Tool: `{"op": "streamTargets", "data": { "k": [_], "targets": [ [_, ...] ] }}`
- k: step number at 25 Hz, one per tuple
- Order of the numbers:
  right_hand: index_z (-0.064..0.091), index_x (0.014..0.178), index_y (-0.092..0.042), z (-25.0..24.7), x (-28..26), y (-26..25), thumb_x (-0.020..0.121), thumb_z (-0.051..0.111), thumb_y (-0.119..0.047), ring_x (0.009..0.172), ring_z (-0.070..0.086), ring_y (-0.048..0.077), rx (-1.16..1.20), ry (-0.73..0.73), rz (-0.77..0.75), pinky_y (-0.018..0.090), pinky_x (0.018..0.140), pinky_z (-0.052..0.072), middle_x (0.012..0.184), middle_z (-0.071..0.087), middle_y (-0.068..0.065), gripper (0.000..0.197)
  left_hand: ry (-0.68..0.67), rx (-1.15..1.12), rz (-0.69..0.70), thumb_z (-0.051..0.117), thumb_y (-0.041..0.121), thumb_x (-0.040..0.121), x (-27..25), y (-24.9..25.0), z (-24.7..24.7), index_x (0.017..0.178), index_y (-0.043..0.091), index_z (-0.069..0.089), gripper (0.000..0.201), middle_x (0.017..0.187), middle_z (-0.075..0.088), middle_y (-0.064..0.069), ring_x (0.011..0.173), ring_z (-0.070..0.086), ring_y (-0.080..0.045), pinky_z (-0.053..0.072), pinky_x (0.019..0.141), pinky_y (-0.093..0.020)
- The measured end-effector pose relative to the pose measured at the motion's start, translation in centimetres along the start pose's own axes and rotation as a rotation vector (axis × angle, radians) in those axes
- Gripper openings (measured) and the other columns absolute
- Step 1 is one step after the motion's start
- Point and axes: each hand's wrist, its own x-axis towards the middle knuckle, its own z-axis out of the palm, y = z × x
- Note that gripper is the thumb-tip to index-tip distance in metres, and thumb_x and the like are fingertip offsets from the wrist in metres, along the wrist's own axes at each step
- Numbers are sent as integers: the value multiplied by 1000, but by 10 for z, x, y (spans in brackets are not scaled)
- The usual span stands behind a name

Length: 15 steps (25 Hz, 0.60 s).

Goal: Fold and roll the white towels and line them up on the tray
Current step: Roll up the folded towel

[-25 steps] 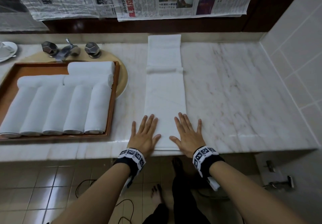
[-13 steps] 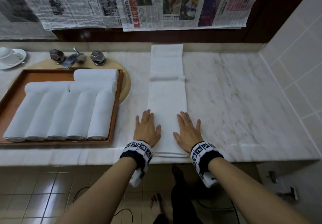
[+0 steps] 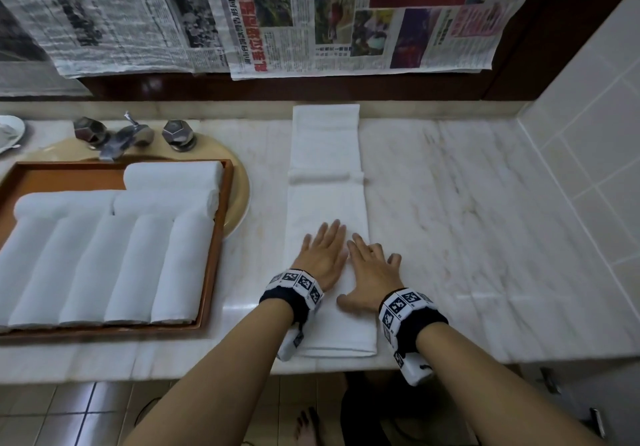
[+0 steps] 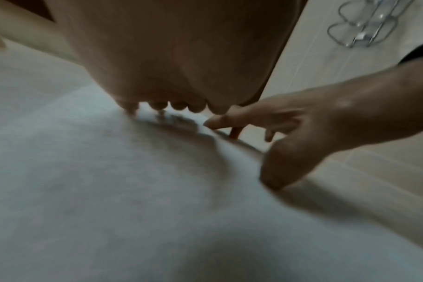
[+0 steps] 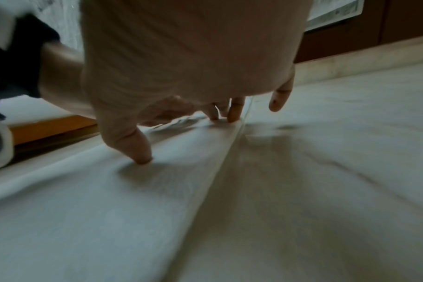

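A long white towel (image 3: 327,154), folded into a narrow strip, lies on the marble counter and runs from the front edge to the back wall. A small ridge crosses it past the middle. My left hand (image 3: 323,255) and right hand (image 3: 372,269) press flat on its near half, side by side, fingers straight. In the left wrist view the left hand (image 4: 176,80) lies on the towel (image 4: 109,190) with the right hand (image 4: 314,133) beside it. The right wrist view has the right hand (image 5: 188,72) with its fingertips on the towel (image 5: 109,209) near its right edge. The wooden tray (image 3: 211,272) at left holds several rolled white towels (image 3: 138,269).
A faucet (image 3: 121,137) with two knobs stands behind the tray, over a beige basin rim (image 3: 239,185). A cup and saucer (image 3: 8,132) sit at the far left. Newspaper (image 3: 311,19) covers the back wall. Tiled wall (image 3: 588,133) bounds the right. Bare marble (image 3: 467,237) lies right of the towel.
Both hands have slid forward along the towel, away from the front edge, and have come closer together. The head view has shifted down and nearer.
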Motion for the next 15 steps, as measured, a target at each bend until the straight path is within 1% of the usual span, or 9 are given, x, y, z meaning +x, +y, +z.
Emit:
{"op": "streamTargets", "data": {
  "k": [1,2,4,6,9,11,13,14,15],
  "targets": [
    [5,153,-17,-1,4,1,64,59,-63,145,5,21,-20,-22,-4,56,108,15,161,-10,-3,114,-12,51,-22,17,37,105,7,-12,-2,154,19,-8,58,160,-18,3,148,-14,-18,-7,119,-43],
    [0,153,-14,0,5,1,65,57,-64,147,-5,19,-36,-42,-12,61,111,6,161,-14,-2,116,5,59,-123,17,37,105,11,-26,-6,154,19,-10,59,160,-20,4,148,-16,-18,-8,118,-44],
    [-10,153,-13,3,7,6,70,50,-66,146,-21,13,-56,-77,-35,67,109,-10,159,-25,-2,116,11,60,-334,17,37,104,17,-48,-17,152,21,-17,61,158,-26,5,146,-20,-17,-11,118,-47],
    [-15,152,-13,4,9,8,75,45,-67,144,-26,10,-52,-103,-43,68,107,-13,157,-30,-3,111,-27,74,-384,16,38,103,20,-58,-26,151,23,-20,62,157,-28,4,146,-23,-18,-12,118,-49],
    [-15,152,-12,2,15,8,86,34,-61,144,-26,12,-42,-90,-28,69,107,-14,157,-30,-1,96,-26,75,-393,17,39,103,25,-53,-36,152,22,-18,63,158,-27,3,145,-24,-20,-13,117,-51],
    [-18,151,-13,11,8,3,90,14,-59,144,-26,16,-58,-48,-58,69,107,-15,157,-30,0,83,26,96,-358,18,40,103,12,-40,-35,152,19,-16,64,158,-26,2,146,-23,-20,-14,117,-51],
    [-24,148,-17,27,-9,2,81,-9,-61,143,-28,17,-119,-55,-107,69,107,-16,156,-31,-3,81,32,184,-180,12,45,102,-17,-27,-12,152,20,-16,63,157,-28,4,146,-24,-19,-14,116,-51],
    [-27,146,-19,34,-18,5,78,-14,-62,143,-29,17,-137,-70,-94,68,107,-16,156,-32,-4,82,-13,235,-94,5,51,99,-37,-25,3,151,23,-18,64,155,-31,5,145,-25,-19,-14,116,-51],
    [-28,146,-20,37,-24,11,80,-14,-64,143,-29,16,-132,-78,-44,67,107,-17,155,-33,-5,81,-62,256,-61,-1,58,94,-56,-27,15,150,27,-20,67,153,-35,8,144,-28,-18,-16,115,-53]
  ]
}}
